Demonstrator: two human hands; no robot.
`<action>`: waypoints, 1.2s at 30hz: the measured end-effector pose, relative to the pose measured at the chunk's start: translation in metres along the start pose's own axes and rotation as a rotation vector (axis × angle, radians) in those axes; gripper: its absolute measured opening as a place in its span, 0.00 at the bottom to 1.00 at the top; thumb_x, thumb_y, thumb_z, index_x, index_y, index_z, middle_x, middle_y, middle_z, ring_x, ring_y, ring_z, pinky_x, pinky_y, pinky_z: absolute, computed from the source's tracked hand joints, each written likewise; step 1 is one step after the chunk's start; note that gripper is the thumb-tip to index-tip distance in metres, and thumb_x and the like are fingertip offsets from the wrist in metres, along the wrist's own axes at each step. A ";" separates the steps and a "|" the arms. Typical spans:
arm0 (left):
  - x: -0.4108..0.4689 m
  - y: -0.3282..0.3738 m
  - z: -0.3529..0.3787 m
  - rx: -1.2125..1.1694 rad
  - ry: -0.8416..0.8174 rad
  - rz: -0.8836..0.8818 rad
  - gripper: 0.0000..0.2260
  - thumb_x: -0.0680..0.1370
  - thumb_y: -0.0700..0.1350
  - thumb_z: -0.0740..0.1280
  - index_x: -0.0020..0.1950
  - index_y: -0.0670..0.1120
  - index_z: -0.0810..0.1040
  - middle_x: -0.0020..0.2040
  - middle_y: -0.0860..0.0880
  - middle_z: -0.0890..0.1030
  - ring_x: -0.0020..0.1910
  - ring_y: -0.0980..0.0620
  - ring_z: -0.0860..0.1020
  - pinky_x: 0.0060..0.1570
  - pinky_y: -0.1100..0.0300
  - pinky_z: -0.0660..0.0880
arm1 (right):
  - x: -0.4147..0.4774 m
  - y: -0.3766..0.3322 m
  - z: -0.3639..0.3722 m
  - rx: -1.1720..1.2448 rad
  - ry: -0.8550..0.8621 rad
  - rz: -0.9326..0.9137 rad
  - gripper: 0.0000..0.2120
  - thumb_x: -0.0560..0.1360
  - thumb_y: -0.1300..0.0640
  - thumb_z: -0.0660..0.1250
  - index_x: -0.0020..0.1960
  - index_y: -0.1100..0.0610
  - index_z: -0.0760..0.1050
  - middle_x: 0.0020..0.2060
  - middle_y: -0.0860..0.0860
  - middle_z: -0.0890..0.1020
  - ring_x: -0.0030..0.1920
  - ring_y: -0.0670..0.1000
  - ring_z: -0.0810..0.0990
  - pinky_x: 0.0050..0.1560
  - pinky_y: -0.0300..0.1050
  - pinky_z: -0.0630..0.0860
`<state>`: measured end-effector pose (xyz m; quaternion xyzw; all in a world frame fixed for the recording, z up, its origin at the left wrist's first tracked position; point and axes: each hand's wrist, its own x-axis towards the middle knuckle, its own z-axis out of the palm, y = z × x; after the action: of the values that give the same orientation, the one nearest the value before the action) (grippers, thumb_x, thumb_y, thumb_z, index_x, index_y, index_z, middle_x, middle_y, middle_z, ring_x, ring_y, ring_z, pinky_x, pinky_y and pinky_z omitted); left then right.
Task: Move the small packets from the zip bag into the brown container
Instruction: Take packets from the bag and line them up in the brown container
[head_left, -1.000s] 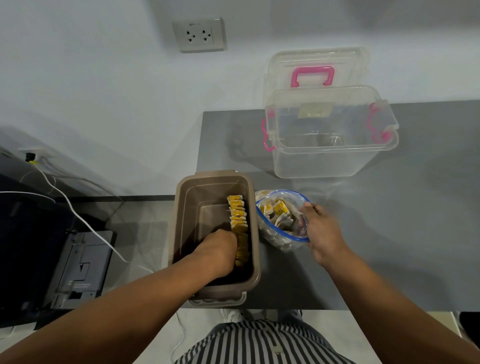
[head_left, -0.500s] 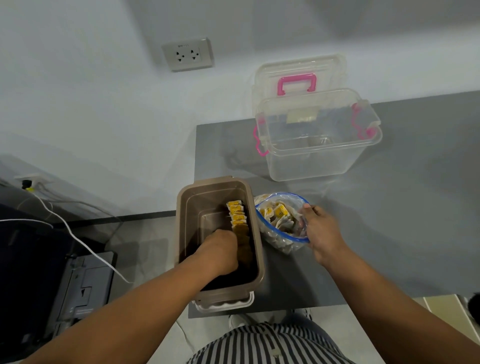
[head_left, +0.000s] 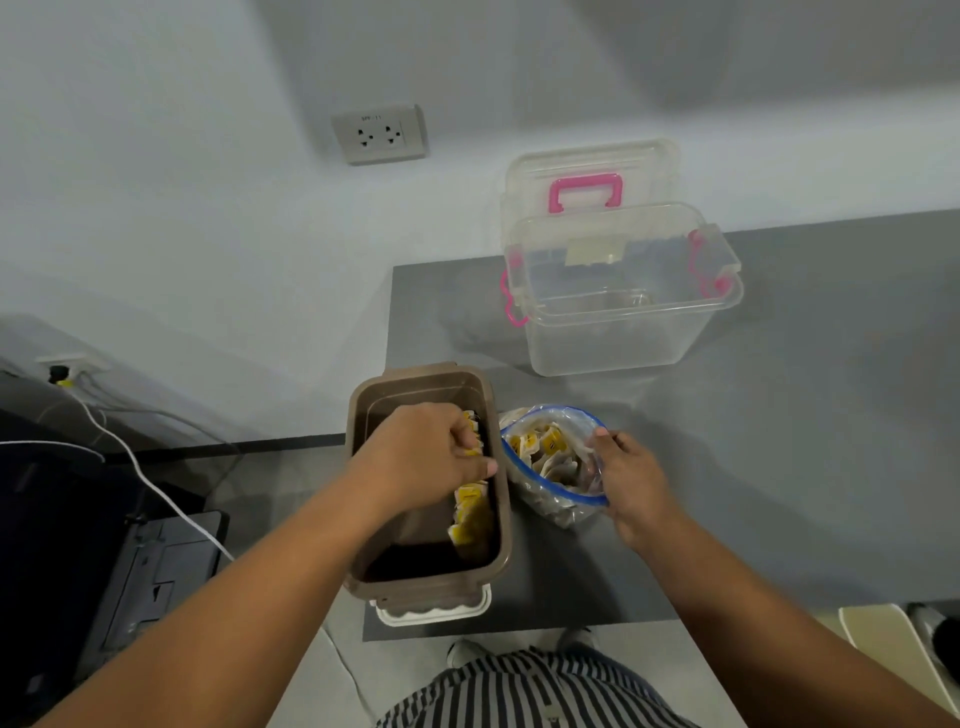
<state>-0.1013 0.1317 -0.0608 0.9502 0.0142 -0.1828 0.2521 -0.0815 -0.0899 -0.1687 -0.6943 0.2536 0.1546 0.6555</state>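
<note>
small yellow packets (head_left: 470, 512) lined the brown plastic container (head_left: 421, 371); many remained in the clear zip bag (head_left: 550, 512). left grip (head_left: 431, 457) pinched packets, right grip (head_left: 631, 483) the bag.

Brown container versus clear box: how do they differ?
The brown container is opaque; the clear box is see-through with pink latches. The brown container holds yellow packets; the clear box shows none. The brown container sits near, beside the zip bag; the clear box stands back by the wall. Both stand open on the grey table.
</note>
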 end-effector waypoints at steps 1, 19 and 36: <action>-0.001 0.008 0.000 -0.014 0.030 0.037 0.09 0.74 0.55 0.75 0.47 0.53 0.79 0.41 0.55 0.82 0.42 0.59 0.80 0.46 0.63 0.76 | 0.000 -0.001 -0.002 -0.006 -0.008 0.002 0.13 0.84 0.50 0.61 0.52 0.58 0.79 0.49 0.61 0.84 0.51 0.61 0.85 0.57 0.62 0.82; 0.056 0.096 0.081 0.539 -0.209 0.225 0.10 0.76 0.38 0.65 0.53 0.43 0.85 0.49 0.44 0.82 0.48 0.43 0.81 0.48 0.55 0.77 | 0.004 0.010 -0.039 -0.033 -0.136 -0.085 0.13 0.84 0.54 0.62 0.42 0.58 0.74 0.34 0.54 0.78 0.35 0.52 0.77 0.38 0.45 0.75; 0.060 0.082 0.079 0.284 -0.040 0.240 0.11 0.73 0.35 0.65 0.48 0.49 0.78 0.45 0.52 0.80 0.44 0.52 0.77 0.45 0.59 0.75 | 0.014 0.010 -0.041 -0.063 -0.158 -0.079 0.13 0.84 0.51 0.61 0.48 0.59 0.76 0.42 0.63 0.84 0.42 0.61 0.84 0.42 0.50 0.78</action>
<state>-0.0621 0.0182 -0.1068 0.9673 -0.1300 -0.1704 0.1358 -0.0810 -0.1327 -0.1810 -0.7095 0.1685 0.1910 0.6571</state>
